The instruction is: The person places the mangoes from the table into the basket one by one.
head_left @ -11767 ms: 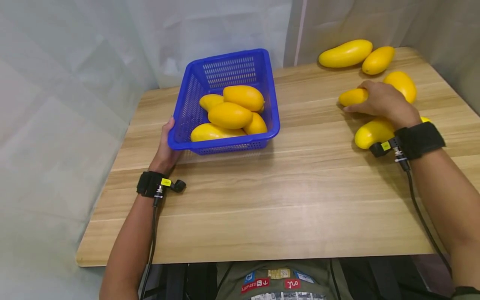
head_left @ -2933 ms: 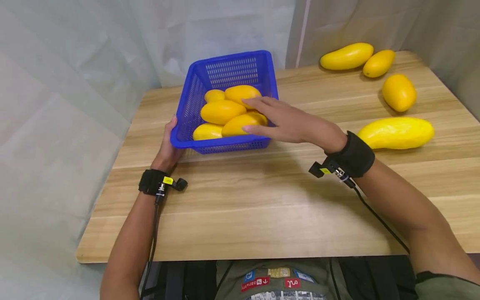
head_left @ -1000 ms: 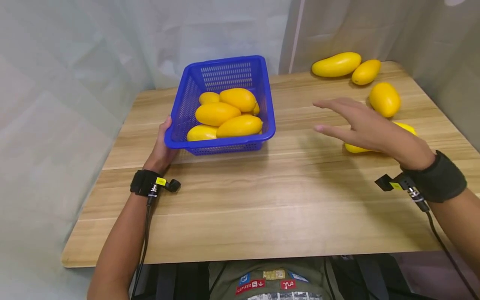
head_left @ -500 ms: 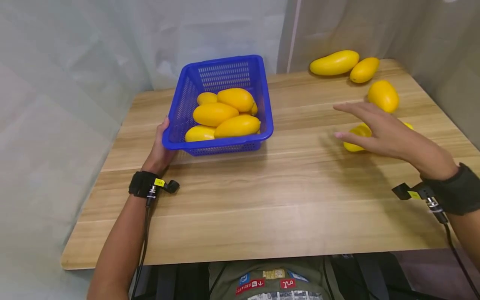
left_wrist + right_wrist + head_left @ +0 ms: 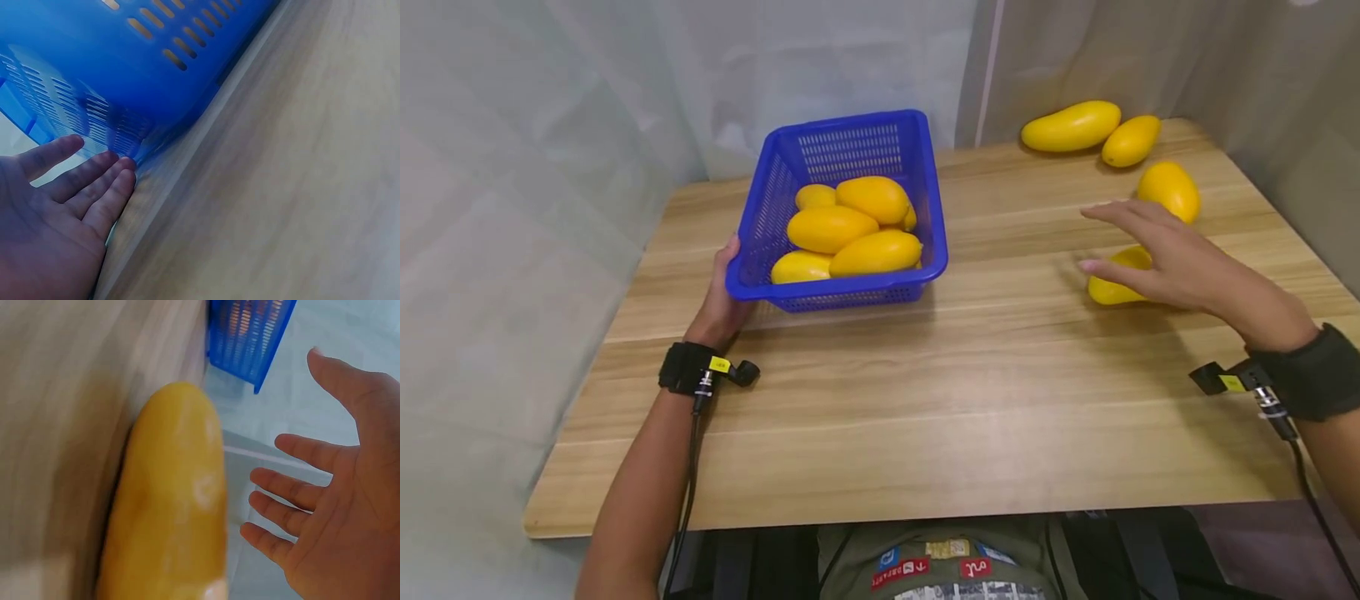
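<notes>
The right hand (image 5: 1180, 262) is held open above a long yellow mango (image 5: 1116, 283), fingers spread and straight, nothing gripped; in the right wrist view a gap is seen between palm and fruit, so it's not touched yet; that mango is laid flat on the desk (image 5: 925, 400), right of the middle. The left hand (image 5: 722, 300) is pressed against the near left corner of the blue basket (image 5: 850, 146), fingers relaxed and straight, nothing clutched; five or so mangoes (image 5: 850, 229) are piled in the basket. Three more mangoes (image 5: 1071, 125) are left lying at the far right corner of the desk.
</notes>
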